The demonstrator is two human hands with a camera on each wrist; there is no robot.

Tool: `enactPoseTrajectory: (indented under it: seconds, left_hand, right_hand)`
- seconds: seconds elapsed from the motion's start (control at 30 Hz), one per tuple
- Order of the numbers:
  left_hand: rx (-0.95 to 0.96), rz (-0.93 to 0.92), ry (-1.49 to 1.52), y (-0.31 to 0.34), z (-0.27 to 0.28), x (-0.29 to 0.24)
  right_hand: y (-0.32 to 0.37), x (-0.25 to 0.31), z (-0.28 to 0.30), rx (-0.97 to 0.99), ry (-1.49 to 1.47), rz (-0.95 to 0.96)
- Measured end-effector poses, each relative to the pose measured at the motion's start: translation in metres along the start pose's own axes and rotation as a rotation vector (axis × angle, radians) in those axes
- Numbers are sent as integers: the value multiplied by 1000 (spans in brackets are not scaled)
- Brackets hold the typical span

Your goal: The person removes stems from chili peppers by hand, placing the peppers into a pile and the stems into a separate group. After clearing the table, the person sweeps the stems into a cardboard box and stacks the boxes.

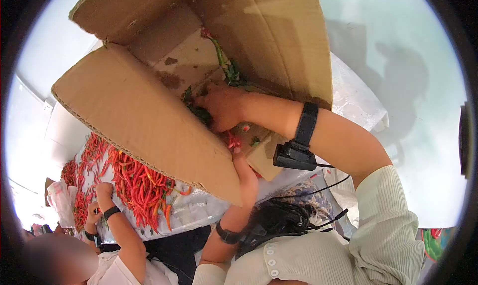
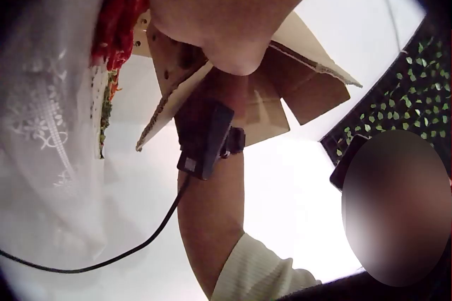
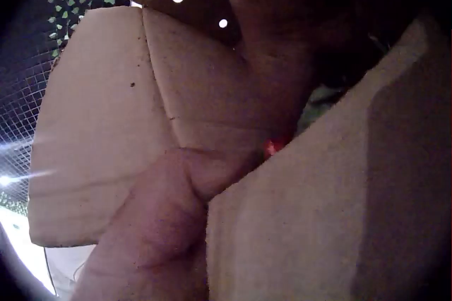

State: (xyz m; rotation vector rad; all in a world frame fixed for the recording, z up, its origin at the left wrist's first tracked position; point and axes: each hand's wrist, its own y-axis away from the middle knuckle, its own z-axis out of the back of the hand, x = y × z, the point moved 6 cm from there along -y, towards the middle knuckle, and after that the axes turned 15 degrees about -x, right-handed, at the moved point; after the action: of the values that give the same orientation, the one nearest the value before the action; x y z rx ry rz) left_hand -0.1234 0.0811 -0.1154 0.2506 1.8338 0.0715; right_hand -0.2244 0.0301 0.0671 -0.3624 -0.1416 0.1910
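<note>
A tall cardboard box (image 1: 149, 115) is tipped with its opening toward me in the head view. My right hand (image 1: 221, 106) reaches inside, low against dark green leaves (image 1: 199, 113); its fingertips are hidden, and I cannot tell whether they grip the leaves. My left hand (image 1: 245, 170) holds the near flap's edge, thumb inside and fingers behind the cardboard. Just past the thumb tip lie red chillies (image 1: 233, 139), also a small red spot in the right wrist view. A green stem with leaves (image 1: 230, 71) lies along the box's far inner wall.
Heaps of red chillies (image 1: 144, 180) cover the plastic-sheeted table beyond the box. Another person's hand (image 1: 103, 193) works there at the left. A black cable (image 1: 323, 188) runs from my right wrist camera (image 1: 295, 156). Plastic sheeting (image 2: 56, 124) hangs in the left wrist view.
</note>
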Motion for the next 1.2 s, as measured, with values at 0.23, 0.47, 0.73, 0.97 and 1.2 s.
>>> enactPoseTrajectory:
  seconds: [0.23, 0.47, 0.73, 0.97, 1.2]
  left_hand:
    - [67, 134, 21, 7, 0, -2]
    - [14, 148, -97, 14, -1, -11]
    - [69, 156, -179, 33, -18, -35]
    - [23, 105, -147, 8, 8, 6]
    - [-96, -283, -358, 10, 19, 6]
  right_hand:
    - [-12, -22, -26, 63, -45, -41]
    - [-30, -53, 7, -204, -169, 33]
    - [-41, -66, 78, -550, -259, -113]
    - [-68, -57, 83, -648, -209, -169]
    - [-94, -44, 62, -487, -182, -14]
